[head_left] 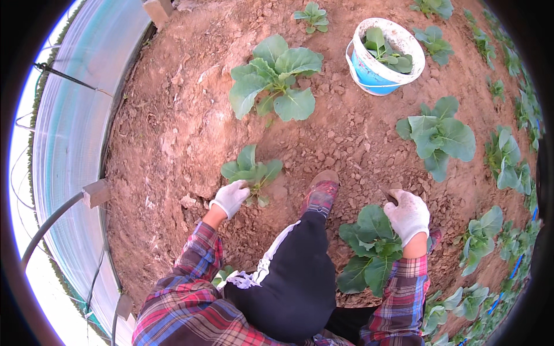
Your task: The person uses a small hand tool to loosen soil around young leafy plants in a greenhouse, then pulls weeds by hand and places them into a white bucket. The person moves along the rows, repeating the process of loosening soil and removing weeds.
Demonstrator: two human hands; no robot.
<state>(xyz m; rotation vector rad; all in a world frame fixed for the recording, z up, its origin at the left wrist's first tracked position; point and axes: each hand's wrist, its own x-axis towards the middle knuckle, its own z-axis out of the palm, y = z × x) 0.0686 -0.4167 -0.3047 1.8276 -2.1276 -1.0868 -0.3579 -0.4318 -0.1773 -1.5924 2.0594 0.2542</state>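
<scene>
My left hand [232,198], in a whitish glove, is at the lower left side of a small leafy green plant [251,171]. Its fingers are pressed together among the lower leaf stalks, and the exact grip is partly hidden by the hand. My right hand [408,214], also gloved, is closed with a short, dark brown, pointed thing [389,197] sticking out past the thumb; its kind cannot be made out. Below that hand grows a broad-leaved plant [372,245], close to my right wrist. My shoe [321,193] rests on the soil between the two plants.
A white and blue bucket [378,81] with loose green leaves inside stands at the far right. Ahead grows a bigger leafy plant [278,79]; another plant [440,137] is to the right. Plastic sheeting [75,138] with curved poles edges the left side. Brown clods cover the soil.
</scene>
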